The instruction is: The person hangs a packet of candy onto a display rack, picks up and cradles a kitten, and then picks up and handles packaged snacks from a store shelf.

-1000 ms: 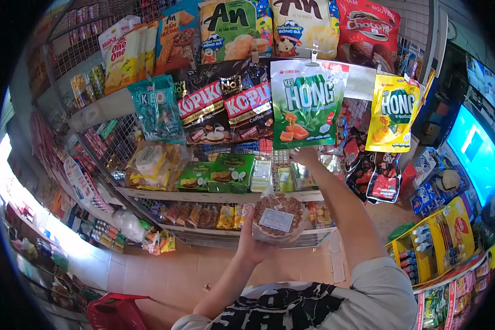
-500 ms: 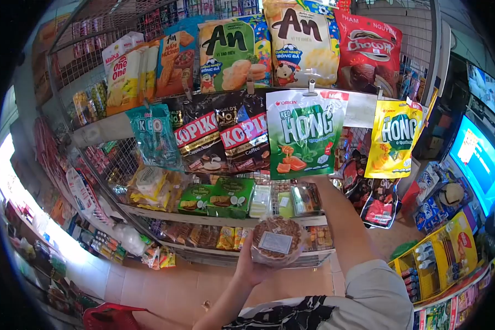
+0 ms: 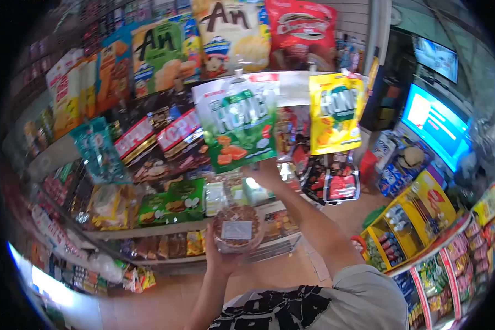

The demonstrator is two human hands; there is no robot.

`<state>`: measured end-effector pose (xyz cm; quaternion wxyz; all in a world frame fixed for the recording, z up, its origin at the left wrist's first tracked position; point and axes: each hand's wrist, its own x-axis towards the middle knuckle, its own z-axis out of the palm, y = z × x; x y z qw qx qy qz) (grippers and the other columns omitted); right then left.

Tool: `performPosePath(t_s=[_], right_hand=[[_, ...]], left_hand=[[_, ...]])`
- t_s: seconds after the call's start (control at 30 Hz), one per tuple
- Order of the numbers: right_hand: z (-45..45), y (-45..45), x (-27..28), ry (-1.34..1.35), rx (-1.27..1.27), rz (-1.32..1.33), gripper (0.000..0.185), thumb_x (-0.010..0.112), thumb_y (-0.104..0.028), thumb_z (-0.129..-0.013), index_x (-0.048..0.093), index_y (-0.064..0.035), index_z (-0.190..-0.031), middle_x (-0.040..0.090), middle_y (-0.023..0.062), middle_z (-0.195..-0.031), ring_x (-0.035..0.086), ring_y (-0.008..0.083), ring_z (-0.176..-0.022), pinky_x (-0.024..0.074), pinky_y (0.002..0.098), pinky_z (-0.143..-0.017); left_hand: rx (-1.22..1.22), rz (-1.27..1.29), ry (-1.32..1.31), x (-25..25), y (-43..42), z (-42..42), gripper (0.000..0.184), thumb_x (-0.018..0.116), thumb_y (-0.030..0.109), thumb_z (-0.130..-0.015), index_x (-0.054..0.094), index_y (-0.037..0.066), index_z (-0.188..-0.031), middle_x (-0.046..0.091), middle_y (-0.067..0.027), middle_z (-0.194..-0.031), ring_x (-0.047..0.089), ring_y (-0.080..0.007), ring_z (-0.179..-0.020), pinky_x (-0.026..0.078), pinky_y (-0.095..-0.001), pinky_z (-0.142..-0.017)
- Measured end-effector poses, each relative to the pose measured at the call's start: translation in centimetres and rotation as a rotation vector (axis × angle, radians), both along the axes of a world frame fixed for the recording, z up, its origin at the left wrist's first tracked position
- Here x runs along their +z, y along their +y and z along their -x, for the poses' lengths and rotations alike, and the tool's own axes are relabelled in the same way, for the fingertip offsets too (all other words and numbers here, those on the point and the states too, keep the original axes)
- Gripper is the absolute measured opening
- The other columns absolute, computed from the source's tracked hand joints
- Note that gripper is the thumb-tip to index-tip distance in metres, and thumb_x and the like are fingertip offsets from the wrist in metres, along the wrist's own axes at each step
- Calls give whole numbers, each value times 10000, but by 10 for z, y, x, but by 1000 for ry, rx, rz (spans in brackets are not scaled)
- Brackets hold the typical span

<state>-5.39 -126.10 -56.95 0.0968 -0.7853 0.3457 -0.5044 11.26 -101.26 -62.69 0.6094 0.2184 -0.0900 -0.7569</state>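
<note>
Head view gives me a wide shop scene, where the display rack (image 3: 294,92) is the biggest thing, stretching across the middle and left. Below its lowest tier I see an open strip of tiled floor (image 3: 154,302), the broadest room for moving, with a yellow stand (image 3: 437,201) bounding it on the right. Along the rack's front hang large pouches whose lower edges stick out over the shelves: the green pouch (image 3: 239,129) right above my right hand (image 3: 265,175), and the yellow pouch (image 3: 336,116) farther right, with a gap between the two. Dark red-and-black packs (image 3: 341,186) dangle to the right of the right forearm, so sideways room there looks tight. My right hand reaches into the slot under the green pouch, next to a pale packet (image 3: 256,192); its fingertips are blurred and partly covered, and I cannot tell whether they are apart or closed on anything. Lower down, my left hand (image 3: 221,259) is clamped on the round package (image 3: 237,218), thumb up its left side and palm beneath. That package sits before the shelf's front edge, overlapping it from here; whether they touch I cannot tell. It looks like a squat clear container, its brown, lumpy contents showing through the top, tilted toward me. Smallest of all is the white label (image 3: 237,230) on it, rectangular, its print too blurred to read.
</note>
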Motion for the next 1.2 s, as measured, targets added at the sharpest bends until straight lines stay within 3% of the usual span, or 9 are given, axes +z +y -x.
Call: performPosePath(t_s=[0.07, 0.17, 0.2, 0.37, 0.57, 0.83, 1.0, 1.1, 1.2], right_hand=[[23, 3, -13, 4, 32, -311, 740, 841, -432, -759, 561, -9, -1297, 636, 218, -1175, 640, 349, -1056, 502, 441, -925], [53, 56, 13, 10, -13, -364, 880, 842, -446, -766, 481, 1, -1433, 617, 257, -1288, 631, 356, -1170, 488, 434, -1005], [62, 66, 15, -8, 81, -430, 951, 816, -502, -764, 450, 33, -1460, 597, 321, -1300, 573, 425, -1249, 447, 461, -1066], [73, 140, 53, 208, 14, -425, 960, 846, -455, -730, 455, 40, -1453, 574, 308, -1346, 561, 432, -1257, 432, 472, -1079], [48, 203, 59, 202, -130, -49, 1040, 875, -460, -698, 383, -33, -1509, 499, 277, -1345, 465, 470, -1266, 383, 535, -1101], [14, 233, 47, 287, -183, -126, 1087, 872, -563, -684, 400, 17, -1473, 496, 227, -1367, 448, 433, -1233, 395, 538, -1057], [13, 244, 57, 233, -76, -128, 1054, 883, -540, -686, 436, 24, -1457, 588, 199, -1285, 533, 413, -1160, 451, 515, -999], [15, 238, 56, 232, -66, -90, 939, 867, -490, -736, 487, 1, -1441, 628, 205, -1233, 582, 387, -1124, 474, 493, -974], [18, 204, 34, 32, -59, -115, 631, 738, -458, -898, 611, 3, -1310, 664, 244, -1205, 618, 412, -1120, 484, 510, -951]], left_hand=[[-57, 33, 21, -9, -6, 4, 898, 560, 745, -899, 381, 165, -1560, 412, -162, -1574, 419, -424, -1421, 340, -660, -1145], [-85, 71, 60, -15, -12, 13, 952, 535, 783, -885, 341, 171, -1589, 385, -187, -1589, 419, -470, -1412, 332, -739, -1112], [-116, 88, 0, -16, -13, 16, 944, 536, 779, -888, 346, 173, -1588, 401, -180, -1583, 428, -463, -1410, 335, -735, -1109], [-203, 82, -79, -19, -19, 28, 845, 507, 737, -929, 389, 193, -1565, 441, -162, -1566, 459, -438, -1397, 367, -702, -1105], [-202, 96, -51, -23, -26, 34, 814, 471, 730, -947, 384, 204, -1563, 447, -153, -1563, 450, -417, -1412, 377, -695, -1105], [-162, 35, -208, 7, -5, 30, 869, 311, 829, -945, 395, 228, -1567, 480, -102, -1551, 486, -359, -1394, 389, -623, -1105], [-97, 42, -123, -7, -3, 17, 897, 280, 828, -951, 370, 196, -1580, 470, -128, -1557, 464, -358, -1422, 346, -646, -1151], [-124, 46, -117, -23, -4, 5, 966, 257, 876, -913, 348, 195, -1593, 441, -147, -1576, 486, -394, -1400, 418, -627, -1121], [-35, 137, -133, -32, -4, 0, 972, 291, 877, -906, 329, 200, -1603, 401, -159, -1602, 468, -418, -1407, 409, -642, -1128]])
